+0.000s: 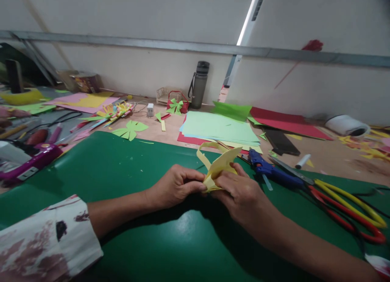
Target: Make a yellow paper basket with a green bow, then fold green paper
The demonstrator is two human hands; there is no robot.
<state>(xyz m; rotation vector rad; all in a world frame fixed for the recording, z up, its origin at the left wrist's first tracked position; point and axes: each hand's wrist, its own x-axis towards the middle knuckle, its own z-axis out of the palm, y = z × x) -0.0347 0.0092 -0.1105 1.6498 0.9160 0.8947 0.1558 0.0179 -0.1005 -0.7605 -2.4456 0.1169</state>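
Observation:
In the middle of the head view, both hands hold a folded yellow paper piece [224, 162] with a curved strip looping up from it, like a small basket's handle. My left hand [175, 186] pinches its lower left edge between thumb and fingers. My right hand [239, 188] is closed round its right side, with fingertips pressing the folded paper; part of the piece is hidden behind them. Below the hands lies a green mat [146, 241]. To the right are a blue hot glue gun [271, 168] and large scissors [338, 204] with yellow and red handles.
Behind the mat lie stacked paper sheets [217, 125], a phone [280, 142] and a marker [302, 161]. Farther back stand a dark bottle [199, 85] and a red piece with a green bow [178, 106]. Green leaf cutouts [130, 130] and a purple tool [33, 162] are leftward.

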